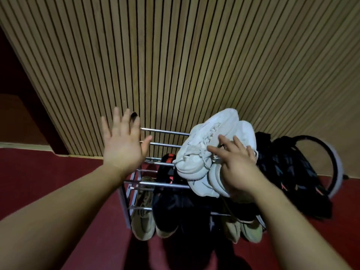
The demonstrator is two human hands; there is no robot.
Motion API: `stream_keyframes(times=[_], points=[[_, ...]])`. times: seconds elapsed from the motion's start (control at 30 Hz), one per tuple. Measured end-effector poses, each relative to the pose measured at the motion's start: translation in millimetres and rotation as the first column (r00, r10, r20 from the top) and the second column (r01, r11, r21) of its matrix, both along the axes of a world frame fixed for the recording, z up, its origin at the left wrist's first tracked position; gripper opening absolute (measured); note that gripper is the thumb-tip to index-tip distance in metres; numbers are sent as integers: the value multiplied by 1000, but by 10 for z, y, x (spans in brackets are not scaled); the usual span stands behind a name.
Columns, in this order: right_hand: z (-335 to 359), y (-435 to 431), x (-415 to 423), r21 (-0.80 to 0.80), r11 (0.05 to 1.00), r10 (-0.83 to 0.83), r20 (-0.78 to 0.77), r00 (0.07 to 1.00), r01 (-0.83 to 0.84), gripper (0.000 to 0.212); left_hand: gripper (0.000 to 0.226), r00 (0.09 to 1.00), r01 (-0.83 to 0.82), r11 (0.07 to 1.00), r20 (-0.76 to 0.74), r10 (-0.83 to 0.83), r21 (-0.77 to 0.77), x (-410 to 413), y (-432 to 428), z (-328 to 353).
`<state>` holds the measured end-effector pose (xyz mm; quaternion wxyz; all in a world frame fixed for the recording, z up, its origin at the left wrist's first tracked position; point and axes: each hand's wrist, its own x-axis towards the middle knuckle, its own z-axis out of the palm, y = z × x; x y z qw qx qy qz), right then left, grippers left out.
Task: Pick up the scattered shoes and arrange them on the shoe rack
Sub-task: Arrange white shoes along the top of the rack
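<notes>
At the far left, floor (48, 172): dark red, meeting a wall (175, 55) of upright wooden slats.
Left hand (122, 141): open, fingers straight and spread, holding nothing, raised over the bare left end of the rack's top bars.
Shoe rack (163, 131): metal bars, standing against the slatted wall.
Lower shelf: a tan shoe (142, 221) at the left, a black shoe (169, 207) just beside it, two more pale shoes (247, 228) at the right, their ends sticking out toward the camera.
White shoes (202, 152): a pair side by side on the top bars, right of middle, one partly over the other.
Right hand (236, 164): laid on the white pair, fingers straight and spread over the laces, not curled round them.
Black shoes (288, 172): heaped on the right end of the top, touching the white pair.
Ring (338, 162): a black hoop by the wall, right of the black shoes.
</notes>
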<state>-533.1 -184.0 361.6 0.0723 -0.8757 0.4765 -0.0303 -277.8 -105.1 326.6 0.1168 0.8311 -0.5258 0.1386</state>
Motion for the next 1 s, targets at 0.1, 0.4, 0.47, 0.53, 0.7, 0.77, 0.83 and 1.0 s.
stream_keyframes(times=[0.1, 0.4, 0.47, 0.53, 0.7, 0.77, 0.83, 1.0], points=[[-199, 161, -114, 63, 978, -208, 196, 958, 200, 52, 81, 910, 310, 950, -282, -303, -19, -446, 60, -85], [-452, 326, -439, 254, 925, -358, 332, 873, 283, 104, 104, 604, 327, 945, -764, -226, -22, -1039, -322, -260], [-520, 322, -416, 170, 946, -318, 334, 887, 275, 103, 99, 602, 319, 947, -764, -230, -33, -1027, -295, -259], [-543, 310, -377, 151, 948, -315, 334, 888, 280, 102, 93, 602, 297, 953, -763, -236, -60, -1023, -226, -235], [-508, 273, -321, 201, 936, -342, 332, 879, 288, 90, 86, 785, 171, 977, -582, -212, -125, -992, -6, -163], [-504, 269, -296, 222, 932, -346, 325, 880, 285, 87, 84, 835, 81, 985, -530, -149, -149, -944, 95, -167], [-499, 268, -286, 247, 927, -351, 316, 881, 281, 86, 83, 873, -45, 985, -486, -41, -164, -865, 211, -202], [-473, 267, -285, 288, 921, -347, 305, 887, 262, 85, 81, 929, -228, 974, -301, 215, -9, -809, 427, -315]])
